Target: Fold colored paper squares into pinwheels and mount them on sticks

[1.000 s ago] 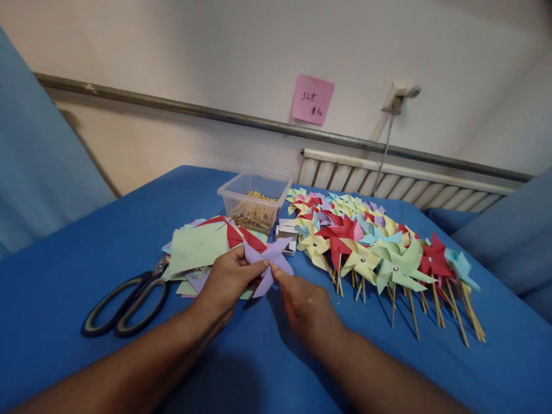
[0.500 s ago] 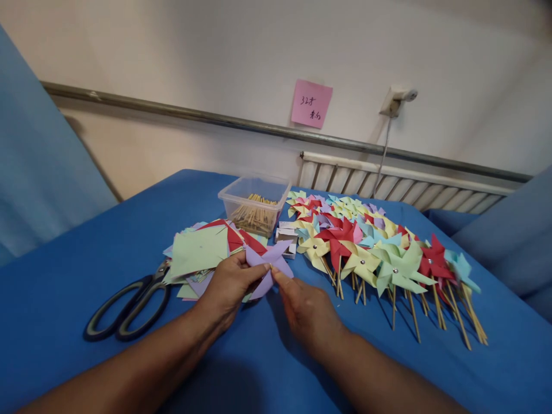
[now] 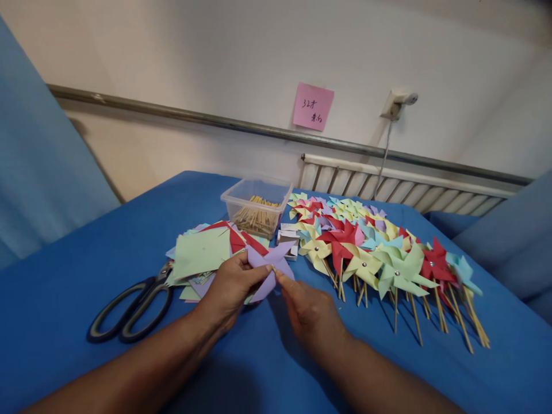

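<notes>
My left hand (image 3: pixel 226 287) pinches a folded purple paper pinwheel (image 3: pixel 271 261) at its centre, just above the blue cloth. My right hand (image 3: pixel 308 310) meets it from the right, fingertips pressed at the same centre point; what lies between those fingertips is too small to tell. Behind my left hand lies a pile of coloured paper squares (image 3: pixel 202 250), green and red on top. To the right, several finished pinwheels on wooden sticks (image 3: pixel 375 253) lie in rows.
Black-handled scissors (image 3: pixel 129 310) lie left of the paper pile. A clear plastic box of wooden sticks (image 3: pixel 256 210) stands behind it, with a small white box (image 3: pixel 288 237) beside it. A pink note (image 3: pixel 313 106), a wall rail and a radiator are beyond the table's far edge.
Both hands stay on the purple pinwheel with only slight finger shifts. The view has drifted a little, moving everything slightly right and down.
</notes>
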`<state>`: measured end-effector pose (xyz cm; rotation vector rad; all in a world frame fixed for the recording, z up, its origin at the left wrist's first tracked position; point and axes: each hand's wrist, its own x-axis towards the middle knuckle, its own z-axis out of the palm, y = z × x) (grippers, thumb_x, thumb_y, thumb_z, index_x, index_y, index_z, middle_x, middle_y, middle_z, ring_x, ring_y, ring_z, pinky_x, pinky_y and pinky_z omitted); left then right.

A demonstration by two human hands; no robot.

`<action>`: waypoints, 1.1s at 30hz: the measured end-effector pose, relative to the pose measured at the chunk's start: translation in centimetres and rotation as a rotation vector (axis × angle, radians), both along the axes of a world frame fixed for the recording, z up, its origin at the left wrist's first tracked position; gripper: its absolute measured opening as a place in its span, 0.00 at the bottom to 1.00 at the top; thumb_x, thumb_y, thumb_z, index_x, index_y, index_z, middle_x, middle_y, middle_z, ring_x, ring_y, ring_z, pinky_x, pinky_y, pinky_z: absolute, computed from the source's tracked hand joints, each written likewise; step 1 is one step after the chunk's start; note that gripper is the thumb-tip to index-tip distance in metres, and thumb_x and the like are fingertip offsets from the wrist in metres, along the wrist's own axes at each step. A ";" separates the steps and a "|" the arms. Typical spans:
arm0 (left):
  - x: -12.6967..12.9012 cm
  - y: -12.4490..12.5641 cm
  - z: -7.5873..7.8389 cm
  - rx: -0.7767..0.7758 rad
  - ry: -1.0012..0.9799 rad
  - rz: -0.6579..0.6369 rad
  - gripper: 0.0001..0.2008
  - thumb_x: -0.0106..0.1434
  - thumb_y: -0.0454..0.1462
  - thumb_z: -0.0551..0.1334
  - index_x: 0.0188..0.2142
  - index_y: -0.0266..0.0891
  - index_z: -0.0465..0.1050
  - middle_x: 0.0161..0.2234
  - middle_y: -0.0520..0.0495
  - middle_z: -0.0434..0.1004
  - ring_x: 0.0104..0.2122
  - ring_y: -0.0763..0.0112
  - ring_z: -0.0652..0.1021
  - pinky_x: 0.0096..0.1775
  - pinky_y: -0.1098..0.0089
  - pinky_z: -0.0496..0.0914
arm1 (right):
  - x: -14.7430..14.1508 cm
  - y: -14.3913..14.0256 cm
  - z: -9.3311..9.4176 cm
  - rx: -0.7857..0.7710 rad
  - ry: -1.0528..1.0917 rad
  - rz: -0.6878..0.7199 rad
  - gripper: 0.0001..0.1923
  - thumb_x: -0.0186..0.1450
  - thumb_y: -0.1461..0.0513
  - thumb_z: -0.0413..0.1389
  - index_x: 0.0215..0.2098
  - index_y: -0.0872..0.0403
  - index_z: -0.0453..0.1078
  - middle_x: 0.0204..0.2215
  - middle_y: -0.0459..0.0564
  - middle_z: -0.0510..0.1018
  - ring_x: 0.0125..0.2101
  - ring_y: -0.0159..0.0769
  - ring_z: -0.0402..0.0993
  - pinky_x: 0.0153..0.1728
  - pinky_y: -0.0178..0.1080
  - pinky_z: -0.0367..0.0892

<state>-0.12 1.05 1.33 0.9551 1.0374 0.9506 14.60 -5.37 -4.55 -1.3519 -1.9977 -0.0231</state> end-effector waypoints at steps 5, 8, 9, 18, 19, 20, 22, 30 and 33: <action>-0.2 0.2 -0.3 0.013 -0.001 -0.031 0.11 0.50 0.35 0.70 0.32 0.36 0.71 0.22 0.53 0.77 0.19 0.75 0.73 0.19 0.76 0.65 | 0.0 0.0 0.1 -0.038 -0.030 -0.004 0.22 0.69 0.67 0.44 0.61 0.57 0.60 0.35 0.56 0.81 0.35 0.41 0.79 0.36 0.39 0.73; -0.2 0.2 -0.2 0.013 0.035 -0.018 0.11 0.51 0.35 0.70 0.32 0.36 0.72 0.21 0.54 0.76 0.17 0.76 0.72 0.18 0.76 0.63 | 0.0 -0.1 0.2 -0.061 -0.025 0.011 0.23 0.69 0.67 0.44 0.62 0.58 0.59 0.35 0.57 0.81 0.35 0.42 0.79 0.37 0.41 0.74; -0.2 0.2 -0.1 0.013 0.036 -0.019 0.11 0.51 0.35 0.70 0.33 0.36 0.72 0.22 0.53 0.77 0.18 0.76 0.72 0.19 0.76 0.64 | 0.0 -0.1 0.2 -0.067 -0.024 0.010 0.23 0.69 0.67 0.44 0.62 0.58 0.59 0.35 0.57 0.80 0.35 0.42 0.79 0.36 0.41 0.74; -0.2 0.2 -0.1 0.065 0.001 -0.081 0.10 0.54 0.37 0.69 0.34 0.37 0.71 0.22 0.54 0.74 0.18 0.75 0.71 0.17 0.76 0.63 | 0.2 0.1 0.5 -0.063 -0.018 -0.024 0.26 0.67 0.69 0.44 0.64 0.56 0.57 0.37 0.56 0.81 0.36 0.43 0.80 0.36 0.40 0.74; -0.2 0.2 -0.1 0.075 -0.010 -0.095 0.10 0.55 0.38 0.68 0.34 0.37 0.71 0.22 0.54 0.74 0.18 0.74 0.71 0.18 0.75 0.64 | 0.2 0.2 0.6 -0.059 0.010 -0.028 0.25 0.68 0.68 0.45 0.63 0.56 0.57 0.38 0.57 0.81 0.36 0.43 0.80 0.36 0.40 0.74; -0.3 0.2 -0.1 0.085 -0.020 -0.108 0.10 0.55 0.38 0.68 0.34 0.37 0.71 0.23 0.53 0.73 0.19 0.74 0.71 0.18 0.75 0.64 | 0.2 0.2 0.7 -0.065 0.043 -0.039 0.23 0.68 0.67 0.45 0.61 0.56 0.59 0.38 0.57 0.82 0.35 0.43 0.80 0.35 0.40 0.74; -0.3 0.2 -0.3 0.108 -0.023 -0.124 0.10 0.55 0.39 0.68 0.33 0.37 0.70 0.23 0.53 0.72 0.19 0.74 0.70 0.18 0.75 0.63 | 0.1 0.2 0.9 -0.100 0.108 -0.072 0.19 0.69 0.65 0.45 0.58 0.55 0.62 0.36 0.56 0.82 0.32 0.43 0.81 0.33 0.39 0.73; -0.7 0.2 -0.7 0.172 0.020 -0.177 0.09 0.57 0.40 0.66 0.34 0.37 0.71 0.24 0.54 0.68 0.23 0.74 0.70 0.24 0.74 0.63 | 0.2 0.3 1.1 -0.195 0.251 -0.126 0.08 0.69 0.63 0.45 0.42 0.55 0.65 0.29 0.53 0.80 0.30 0.41 0.80 0.31 0.37 0.71; -0.7 0.0 -0.4 0.202 0.029 -0.200 0.07 0.57 0.38 0.65 0.33 0.37 0.72 0.24 0.54 0.68 0.23 0.73 0.70 0.25 0.73 0.63 | 0.2 0.4 1.2 -0.198 0.290 -0.114 0.07 0.69 0.63 0.46 0.41 0.54 0.65 0.28 0.51 0.80 0.28 0.38 0.79 0.30 0.35 0.69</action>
